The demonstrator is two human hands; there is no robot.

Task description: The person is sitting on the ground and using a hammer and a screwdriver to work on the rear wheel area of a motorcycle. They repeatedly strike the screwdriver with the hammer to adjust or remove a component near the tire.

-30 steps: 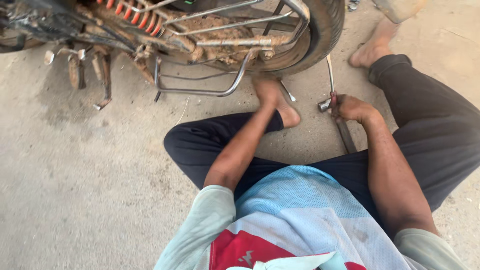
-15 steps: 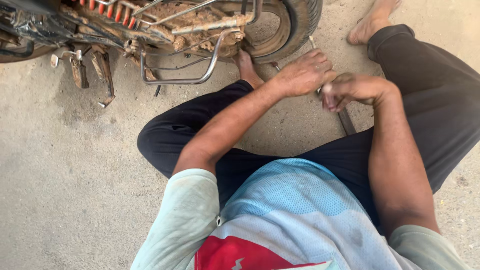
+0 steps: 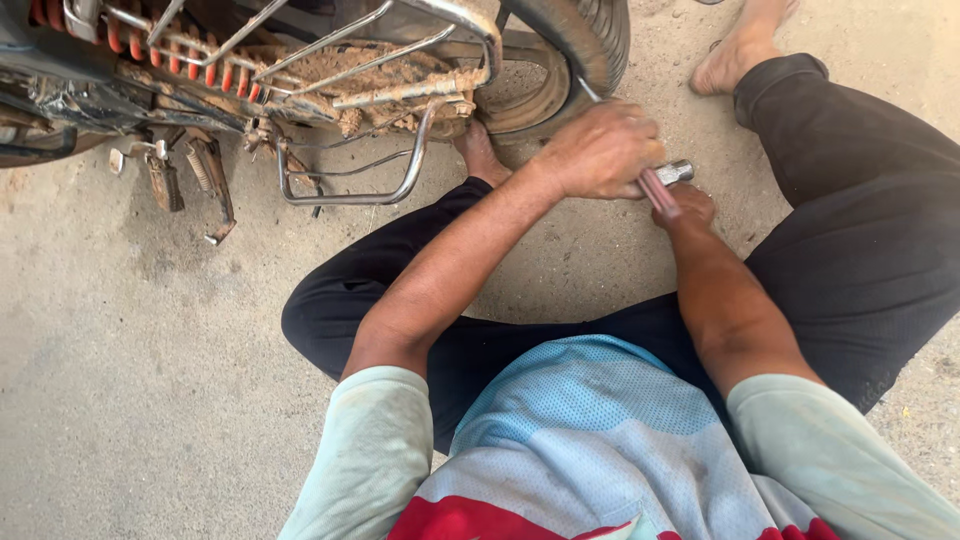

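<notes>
I sit cross-legged on concrete beside a muddy motorcycle. My left hand reaches across and closes over a metal socket wrench, whose silver socket end sticks out to the right of the fingers. My right hand sits just under the left one, wrapped on the wrench's dark shaft and largely hidden by it. A thin steel bar of the tool pokes up toward the rear tyre. Both hands are close to the wheel.
A bent chrome guard bar and foot pegs hang under the motorcycle frame, with a red coil spring above. My bare left foot rests against the wheel; my other foot lies at the upper right. Concrete ground spreads to the left.
My left hand rose from beside my foot and came over onto the wrench, joining the right hand. The wrench has swung from upright to lying across between the hands.
</notes>
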